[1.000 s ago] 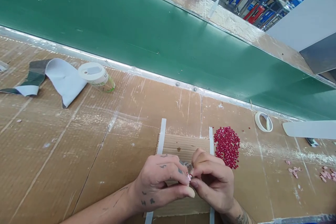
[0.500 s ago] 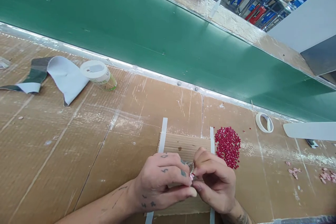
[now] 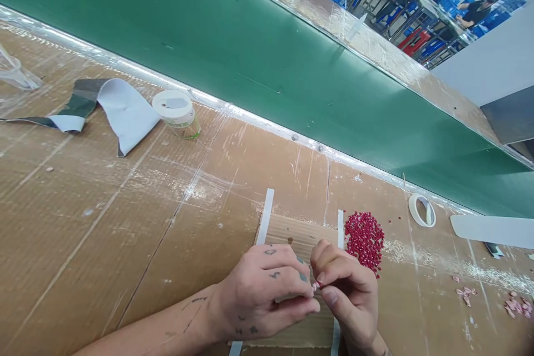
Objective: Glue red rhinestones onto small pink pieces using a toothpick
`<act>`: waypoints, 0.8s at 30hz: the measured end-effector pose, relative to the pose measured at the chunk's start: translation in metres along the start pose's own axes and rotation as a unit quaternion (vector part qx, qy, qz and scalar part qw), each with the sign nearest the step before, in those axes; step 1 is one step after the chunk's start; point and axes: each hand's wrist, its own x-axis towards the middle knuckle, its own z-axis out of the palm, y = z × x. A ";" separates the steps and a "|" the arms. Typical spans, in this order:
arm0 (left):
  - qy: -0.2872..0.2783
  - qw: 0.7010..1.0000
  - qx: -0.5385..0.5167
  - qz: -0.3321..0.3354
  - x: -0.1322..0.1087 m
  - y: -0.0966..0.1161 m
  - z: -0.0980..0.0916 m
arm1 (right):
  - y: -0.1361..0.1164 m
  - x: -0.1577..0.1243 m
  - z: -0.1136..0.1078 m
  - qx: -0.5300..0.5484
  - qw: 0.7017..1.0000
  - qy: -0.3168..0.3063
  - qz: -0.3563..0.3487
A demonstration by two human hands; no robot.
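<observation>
My left hand and my right hand meet above a piece of corrugated cardboard. Between their fingertips they pinch a tiny pink and red piece, and my fingers hide most of it. Two white strips run along the cardboard's sides, one of them on the left. A heap of small red beads lies just beyond my right hand. Loose pink petal-shaped pieces lie farther right.
A roll of white tape and a white strip lie to the right. At left are a lidded jar of toothpicks and a curled grey-backed sheet. A green conveyor belt runs behind the cardboard-covered bench.
The view has tilted and shifted, so the bench items sit differently in the picture. The metal ring seen earlier between my fingers is now hidden, and my hands still pinch the small piece.
</observation>
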 end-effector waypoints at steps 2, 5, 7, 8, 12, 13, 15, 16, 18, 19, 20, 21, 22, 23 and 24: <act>-0.004 1.000 0.003 0.003 0.000 0.000 -0.001 | 0.000 -0.001 0.000 0.008 1.000 0.002 0.008; -0.009 1.000 0.004 0.000 0.001 0.000 -0.002 | 0.000 -0.001 -0.001 0.013 1.000 -0.002 0.011; -0.006 1.000 0.004 0.001 0.001 0.001 -0.002 | -0.001 0.000 -0.001 0.016 1.000 -0.004 0.015; -0.005 1.000 0.004 0.001 0.001 0.001 -0.001 | -0.001 0.000 -0.002 0.018 1.000 -0.005 0.018; -0.004 1.000 0.011 0.004 0.001 0.000 -0.001 | -0.001 0.000 -0.003 0.022 0.999 -0.008 0.024; -0.004 1.000 0.016 0.005 0.001 0.000 -0.001 | -0.001 0.000 -0.003 0.021 0.999 -0.009 0.025; -0.002 1.000 0.022 0.004 0.001 0.000 -0.002 | -0.001 0.000 -0.003 0.021 0.999 -0.009 0.030; -0.003 1.000 0.023 0.002 0.002 0.000 -0.003 | -0.002 0.000 -0.003 0.022 0.999 -0.010 0.032; -0.004 1.000 0.019 -0.001 0.003 0.001 -0.004 | -0.002 0.001 -0.003 0.024 0.999 -0.011 0.037; -0.006 1.000 0.016 0.000 0.004 0.001 -0.004 | -0.002 0.001 -0.003 0.025 0.999 -0.012 0.038; -0.007 1.000 0.015 0.002 0.004 0.001 -0.005 | -0.002 0.002 -0.003 0.025 0.999 -0.013 0.039; -0.009 1.000 0.014 0.005 0.005 0.001 -0.005 | -0.003 0.002 -0.003 0.024 0.999 -0.013 0.038; -0.012 1.000 0.013 0.008 0.006 0.001 -0.006 | -0.003 0.002 -0.003 0.023 0.999 -0.012 0.036; -0.013 1.000 0.013 0.011 0.006 0.001 -0.006 | -0.004 0.003 -0.003 0.020 0.999 -0.010 0.033; -0.015 1.000 0.013 0.011 0.006 0.001 -0.006 | -0.004 0.003 -0.003 0.016 0.999 -0.009 0.030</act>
